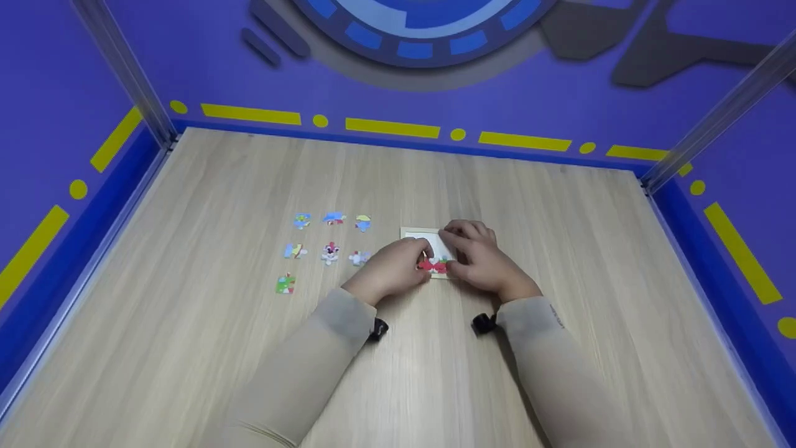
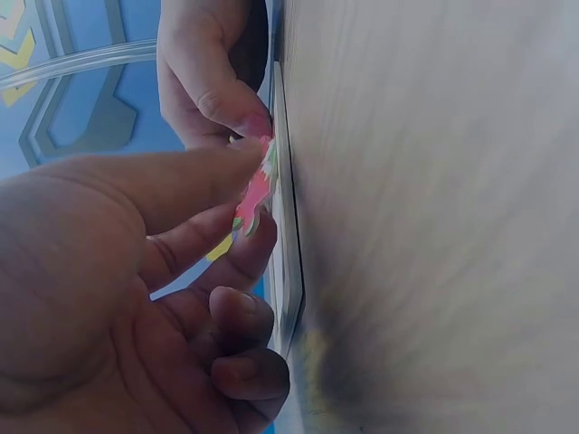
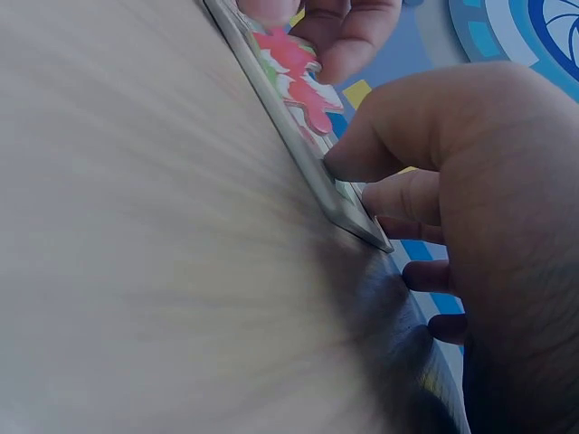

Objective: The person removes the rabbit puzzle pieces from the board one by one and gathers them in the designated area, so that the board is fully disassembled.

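Red jigsaw pieces (image 1: 433,266) lie at the near side of a small pale puzzle frame (image 1: 407,231), in front of me. My left hand (image 1: 395,264) pinches a red piece (image 2: 256,193) between thumb and fingers; in the left wrist view it is tilted above the frame. Two red pieces (image 3: 300,77) appear side by side in the right wrist view. My right hand (image 1: 482,258) grips the frame's right side, its thumb (image 3: 353,161) at the near rim. The right fingers partly hide that side of the frame.
Left of the frame, several loose jigsaw pieces (image 1: 330,253) lie in rows on the wooden table (image 1: 249,354). A green piece (image 1: 286,284) sits nearest me at the left. Purple-blue walls (image 1: 398,99) enclose the table's back and sides.
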Action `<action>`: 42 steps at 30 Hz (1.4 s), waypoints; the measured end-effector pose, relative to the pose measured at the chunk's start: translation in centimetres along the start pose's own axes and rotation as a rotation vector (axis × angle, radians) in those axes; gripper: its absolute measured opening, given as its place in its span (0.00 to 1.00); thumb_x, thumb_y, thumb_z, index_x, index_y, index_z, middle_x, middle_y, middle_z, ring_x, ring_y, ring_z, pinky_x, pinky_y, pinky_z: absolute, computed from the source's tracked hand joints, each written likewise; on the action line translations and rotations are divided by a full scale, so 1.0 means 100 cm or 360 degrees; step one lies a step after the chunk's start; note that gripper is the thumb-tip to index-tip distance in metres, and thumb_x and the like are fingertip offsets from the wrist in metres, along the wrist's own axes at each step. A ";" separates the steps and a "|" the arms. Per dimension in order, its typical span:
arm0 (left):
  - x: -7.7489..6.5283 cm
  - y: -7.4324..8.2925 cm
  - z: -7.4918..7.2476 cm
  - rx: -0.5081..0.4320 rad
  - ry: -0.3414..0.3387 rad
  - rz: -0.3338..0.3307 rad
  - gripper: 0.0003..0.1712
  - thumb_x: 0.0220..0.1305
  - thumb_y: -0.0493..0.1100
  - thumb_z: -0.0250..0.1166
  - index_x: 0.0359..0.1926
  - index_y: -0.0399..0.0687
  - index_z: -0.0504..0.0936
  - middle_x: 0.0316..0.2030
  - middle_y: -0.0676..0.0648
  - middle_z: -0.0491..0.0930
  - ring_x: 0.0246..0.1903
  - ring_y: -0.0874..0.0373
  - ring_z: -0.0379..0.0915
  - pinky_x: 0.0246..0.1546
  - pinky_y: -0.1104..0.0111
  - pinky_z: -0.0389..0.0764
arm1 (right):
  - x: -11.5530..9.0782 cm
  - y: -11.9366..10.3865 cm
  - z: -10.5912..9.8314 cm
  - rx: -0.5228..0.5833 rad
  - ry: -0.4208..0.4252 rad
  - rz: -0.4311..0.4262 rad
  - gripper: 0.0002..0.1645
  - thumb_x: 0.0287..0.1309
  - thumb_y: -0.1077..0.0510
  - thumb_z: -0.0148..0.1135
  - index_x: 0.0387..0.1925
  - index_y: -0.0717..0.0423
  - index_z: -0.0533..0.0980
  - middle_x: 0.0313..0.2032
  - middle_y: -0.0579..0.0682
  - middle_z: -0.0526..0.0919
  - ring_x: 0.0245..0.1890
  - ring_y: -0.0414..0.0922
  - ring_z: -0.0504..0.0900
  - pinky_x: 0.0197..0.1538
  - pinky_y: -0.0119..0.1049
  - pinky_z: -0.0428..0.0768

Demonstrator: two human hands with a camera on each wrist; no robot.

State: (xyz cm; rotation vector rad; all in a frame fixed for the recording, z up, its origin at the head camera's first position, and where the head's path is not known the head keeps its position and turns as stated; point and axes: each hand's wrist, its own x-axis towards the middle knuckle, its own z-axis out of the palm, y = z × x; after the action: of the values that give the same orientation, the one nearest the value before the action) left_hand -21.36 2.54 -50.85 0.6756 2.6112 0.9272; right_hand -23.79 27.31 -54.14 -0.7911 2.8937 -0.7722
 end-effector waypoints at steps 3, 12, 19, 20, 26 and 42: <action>0.000 -0.001 0.001 0.0018 0.0015 0.0015 0.19 0.75 0.38 0.73 0.64 0.44 0.84 0.49 0.43 0.85 0.46 0.53 0.76 0.57 0.54 0.82 | 0.000 0.001 0.001 -0.0014 0.0000 0.0008 0.44 0.65 0.51 0.63 0.82 0.55 0.74 0.78 0.56 0.74 0.81 0.59 0.64 0.84 0.65 0.57; 0.001 -0.001 0.003 0.0079 0.0047 -0.0002 0.19 0.75 0.41 0.75 0.63 0.45 0.85 0.50 0.44 0.85 0.47 0.52 0.77 0.58 0.53 0.84 | 0.000 0.001 0.001 -0.0016 0.0006 -0.0002 0.44 0.65 0.51 0.63 0.81 0.56 0.74 0.78 0.56 0.74 0.81 0.59 0.64 0.84 0.65 0.57; 0.001 0.000 0.004 0.0109 0.0086 -0.0020 0.18 0.74 0.42 0.76 0.61 0.45 0.86 0.48 0.44 0.85 0.45 0.53 0.77 0.56 0.53 0.84 | 0.000 -0.001 0.000 -0.0009 0.0011 -0.0008 0.44 0.64 0.50 0.63 0.81 0.57 0.74 0.77 0.56 0.75 0.81 0.59 0.64 0.84 0.65 0.57; 0.000 0.001 0.004 0.0107 0.0093 -0.0020 0.18 0.73 0.41 0.76 0.60 0.45 0.86 0.47 0.45 0.85 0.44 0.53 0.76 0.56 0.53 0.84 | 0.000 -0.001 0.000 -0.0011 0.0011 -0.0007 0.44 0.64 0.50 0.63 0.81 0.57 0.74 0.77 0.57 0.75 0.81 0.59 0.64 0.84 0.65 0.58; 0.001 0.001 0.004 0.0075 0.0131 -0.0031 0.15 0.71 0.41 0.79 0.55 0.46 0.88 0.42 0.48 0.85 0.42 0.55 0.77 0.54 0.56 0.83 | 0.000 0.000 -0.001 0.0001 0.0000 -0.0008 0.44 0.64 0.51 0.63 0.81 0.57 0.75 0.77 0.57 0.74 0.81 0.59 0.64 0.84 0.65 0.56; -0.017 -0.001 -0.017 -0.0119 0.0115 -0.0044 0.15 0.72 0.44 0.78 0.56 0.46 0.90 0.49 0.47 0.88 0.45 0.54 0.79 0.54 0.57 0.82 | -0.001 0.000 -0.002 0.0002 -0.0001 -0.0010 0.43 0.66 0.51 0.63 0.82 0.55 0.74 0.78 0.56 0.74 0.82 0.59 0.62 0.84 0.67 0.57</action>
State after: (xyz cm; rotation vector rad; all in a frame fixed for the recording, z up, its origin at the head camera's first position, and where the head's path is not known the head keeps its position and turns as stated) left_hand -20.67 0.70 -49.43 0.5967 2.6262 1.0534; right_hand -23.78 27.44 -54.03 -0.8008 2.8915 -0.7739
